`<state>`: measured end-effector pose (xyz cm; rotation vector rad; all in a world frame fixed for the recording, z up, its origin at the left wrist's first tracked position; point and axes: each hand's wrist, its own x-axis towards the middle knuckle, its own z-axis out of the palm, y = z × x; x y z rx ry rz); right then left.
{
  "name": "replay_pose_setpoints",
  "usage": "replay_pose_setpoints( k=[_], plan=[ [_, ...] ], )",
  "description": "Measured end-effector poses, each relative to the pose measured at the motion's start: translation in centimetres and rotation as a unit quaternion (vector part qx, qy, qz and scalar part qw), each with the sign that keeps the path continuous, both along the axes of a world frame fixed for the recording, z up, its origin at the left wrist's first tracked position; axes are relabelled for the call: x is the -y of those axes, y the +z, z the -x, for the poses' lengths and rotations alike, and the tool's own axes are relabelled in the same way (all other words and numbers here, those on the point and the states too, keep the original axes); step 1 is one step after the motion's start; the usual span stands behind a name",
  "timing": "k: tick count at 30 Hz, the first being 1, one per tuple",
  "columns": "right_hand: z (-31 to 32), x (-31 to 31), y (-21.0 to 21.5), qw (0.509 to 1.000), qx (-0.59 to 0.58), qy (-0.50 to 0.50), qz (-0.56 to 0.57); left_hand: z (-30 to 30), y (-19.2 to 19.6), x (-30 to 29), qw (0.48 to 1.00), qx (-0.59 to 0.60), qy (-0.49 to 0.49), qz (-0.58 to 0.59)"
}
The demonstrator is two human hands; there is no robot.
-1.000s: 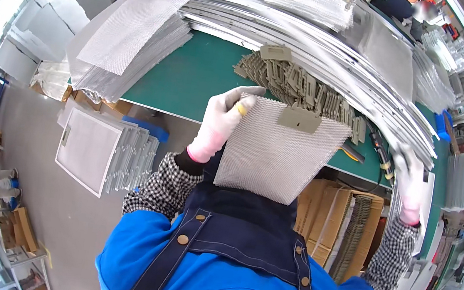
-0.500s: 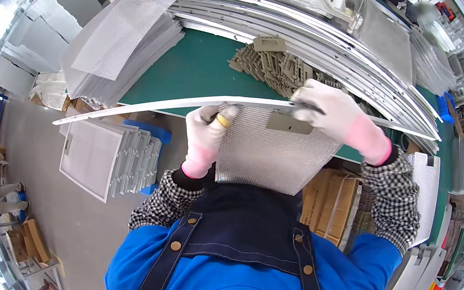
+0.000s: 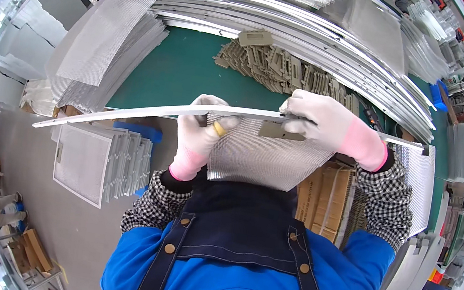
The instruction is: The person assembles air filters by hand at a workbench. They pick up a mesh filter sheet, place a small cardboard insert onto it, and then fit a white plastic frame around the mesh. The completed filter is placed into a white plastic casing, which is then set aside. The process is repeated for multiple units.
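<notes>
Since half a second ago we've kept both gloved hands on the work, right hand slid a bit further right along the strip, view tilted closer. Green workbench (image 3: 183,73) spans the top, carrying stacked mesh sheets (image 3: 102,55) at left, a bundle of long metal strips (image 3: 319,32) along the far edge, and a pile of grey plastic clips (image 3: 278,71) in the middle. Finished framed filters (image 3: 93,164) lean below the bench at left. We hold a mesh filter panel (image 3: 265,158) at chest height, a long metal strip (image 3: 130,111) lying across its top edge. Left hand (image 3: 201,132) is closed around strip and panel corner; right hand (image 3: 318,121) is clamped over the strip above a grey clip (image 3: 278,131).
</notes>
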<state>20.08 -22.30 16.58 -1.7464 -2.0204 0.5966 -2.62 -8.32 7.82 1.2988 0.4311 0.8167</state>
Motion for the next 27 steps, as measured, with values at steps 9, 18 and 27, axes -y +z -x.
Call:
replay_pose_setpoints(
  k=[9,18,27],
  plan=[
    [1.5,-0.2,-0.5,0.999,-0.009,-0.023,-0.021,-0.3,0.2,0.3,1.0,0.008,-0.02,0.023],
    [0.9,-0.2,-0.1,1.0,-0.008,0.007,0.028,-0.3,0.5,0.6,0.996,0.025,-0.081,0.035],
    [-5.8,7.1,1.6,0.969,-0.023,-0.209,0.131,1.1,-2.8,-3.0,0.987,0.066,-0.095,0.112]
  ],
)
